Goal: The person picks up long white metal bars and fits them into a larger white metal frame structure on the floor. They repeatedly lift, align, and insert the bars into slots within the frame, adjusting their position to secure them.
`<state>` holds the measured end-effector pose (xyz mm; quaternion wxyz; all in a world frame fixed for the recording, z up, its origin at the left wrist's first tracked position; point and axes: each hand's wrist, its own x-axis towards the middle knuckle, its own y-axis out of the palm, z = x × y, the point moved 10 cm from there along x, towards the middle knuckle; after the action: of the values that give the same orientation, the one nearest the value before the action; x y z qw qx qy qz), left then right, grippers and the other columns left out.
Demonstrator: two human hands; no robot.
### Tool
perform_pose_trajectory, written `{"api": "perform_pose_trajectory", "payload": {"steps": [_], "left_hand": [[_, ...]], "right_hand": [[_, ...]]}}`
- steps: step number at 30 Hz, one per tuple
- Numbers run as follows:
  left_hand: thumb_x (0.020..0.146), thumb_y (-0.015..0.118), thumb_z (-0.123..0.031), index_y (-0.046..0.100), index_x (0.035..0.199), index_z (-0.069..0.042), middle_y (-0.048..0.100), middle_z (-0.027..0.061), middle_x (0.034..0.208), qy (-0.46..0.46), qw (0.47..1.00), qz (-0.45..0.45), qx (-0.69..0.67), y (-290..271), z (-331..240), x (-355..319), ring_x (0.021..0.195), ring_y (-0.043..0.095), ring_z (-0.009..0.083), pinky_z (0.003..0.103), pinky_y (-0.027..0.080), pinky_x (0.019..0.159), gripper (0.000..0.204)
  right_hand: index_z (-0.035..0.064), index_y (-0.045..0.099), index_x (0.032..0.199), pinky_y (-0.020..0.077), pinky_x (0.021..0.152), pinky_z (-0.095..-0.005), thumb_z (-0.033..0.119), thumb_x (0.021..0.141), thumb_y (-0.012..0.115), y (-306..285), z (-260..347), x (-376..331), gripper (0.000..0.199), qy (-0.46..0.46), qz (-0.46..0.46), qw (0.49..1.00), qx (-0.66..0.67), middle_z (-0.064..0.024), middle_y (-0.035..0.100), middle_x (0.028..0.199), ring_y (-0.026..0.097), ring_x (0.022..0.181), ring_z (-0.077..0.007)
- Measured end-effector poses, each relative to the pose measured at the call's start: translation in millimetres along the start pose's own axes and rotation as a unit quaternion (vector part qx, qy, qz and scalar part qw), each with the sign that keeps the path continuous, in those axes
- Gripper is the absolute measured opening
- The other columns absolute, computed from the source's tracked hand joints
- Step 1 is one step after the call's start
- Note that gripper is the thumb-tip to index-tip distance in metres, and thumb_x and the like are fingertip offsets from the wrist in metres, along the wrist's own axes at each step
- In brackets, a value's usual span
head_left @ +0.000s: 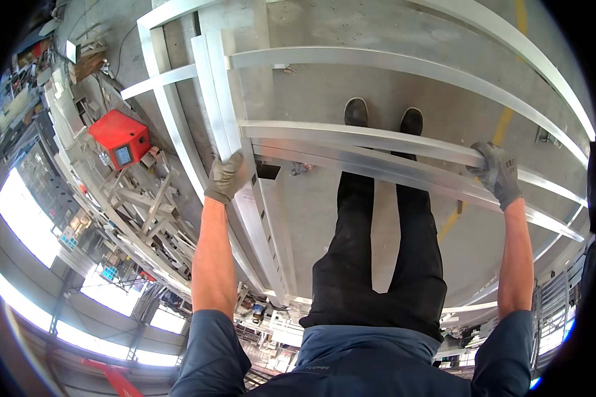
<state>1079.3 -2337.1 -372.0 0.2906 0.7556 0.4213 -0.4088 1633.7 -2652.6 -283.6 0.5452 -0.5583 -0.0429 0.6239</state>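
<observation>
My left hand (226, 176), in a grey work glove, is closed around a long silvery metal upright (213, 92). Dark rectangular slots run along the upright's part nearer my body. Further right, my right hand (497, 173), gloved too, grips a long metal crossbar (367, 136) near its right part. That crossbar meets the upright just beside my left hand. A second, wider metal bar (377, 167) runs close alongside it on my side and passes by my right hand. Whether my right fingers also touch this second bar is hidden.
Beyond lie another crossbar (351, 58) and outer frame bars (169, 119). A red box-shaped machine (121, 137) with a small screen stands at left, beside heaped metal offcuts (136, 208). My shoes (356, 112) stand beyond the held crossbar. Yellow lines (504, 124) mark the concrete floor.
</observation>
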Motion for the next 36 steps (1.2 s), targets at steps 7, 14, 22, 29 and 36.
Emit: {"api": "perform_pose_trajectory", "payload": {"steps": [7,14,22,29,36], "left_hand": [[0.095,0.075,-0.020,0.060,0.125,0.006,0.069,0.0066,0.110,-0.016,0.996,-0.084,-0.019,-11,-23,-31,0.093,0.068,0.0176,0.032,0.056,0.082,0.043],[0.095,0.072,-0.013,0.060,0.125,0.002,0.067,0.0042,0.107,-0.014,0.995,-0.072,-0.070,-47,-23,-26,0.088,0.066,0.0143,0.032,0.057,0.081,0.036],[0.095,0.070,-0.005,0.058,0.130,-0.001,0.065,0.0012,0.103,-0.021,0.994,-0.073,-0.075,-78,-16,-35,0.085,0.064,0.0120,0.031,0.057,0.081,0.038],[0.096,0.067,-0.007,0.058,0.130,0.000,0.063,-0.0003,0.098,-0.049,0.987,-0.051,-0.147,-85,-7,-27,0.080,0.062,0.0102,0.029,0.056,0.076,0.036],[0.105,0.055,-0.020,0.054,0.133,0.006,0.063,0.0039,0.101,-0.076,0.985,-0.100,-0.119,-61,-23,-34,0.084,0.063,0.0130,0.029,0.056,0.079,0.038]], "right_hand": [[0.0071,0.069,0.107,0.0522,0.080,-0.0456,0.020,0.076,0.081,8,28,-22,0.036,0.021,0.019,0.998,0.055,-0.0137,0.071,0.098,0.068,0.093,-0.0362],[0.0057,0.066,0.102,0.0529,0.077,-0.0449,0.011,0.074,0.075,25,52,-20,0.030,-0.041,-0.004,0.999,0.029,-0.0139,0.070,0.094,0.068,0.086,-0.0350],[0.0086,0.066,0.105,0.0525,0.075,-0.0445,0.008,0.071,0.079,-4,63,15,0.036,-0.090,-0.101,0.991,0.013,-0.0140,0.068,0.090,0.067,0.085,-0.0368],[0.0057,0.067,0.101,0.0503,0.078,-0.0457,0.015,0.073,0.082,33,53,6,0.033,-0.012,0.008,0.997,0.077,-0.0144,0.070,0.094,0.068,0.089,-0.0372],[0.0075,0.067,0.102,0.0516,0.077,-0.0456,0.013,0.074,0.077,6,59,-8,0.030,-0.019,-0.081,0.996,-0.010,-0.0143,0.069,0.092,0.067,0.086,-0.0367]]}}
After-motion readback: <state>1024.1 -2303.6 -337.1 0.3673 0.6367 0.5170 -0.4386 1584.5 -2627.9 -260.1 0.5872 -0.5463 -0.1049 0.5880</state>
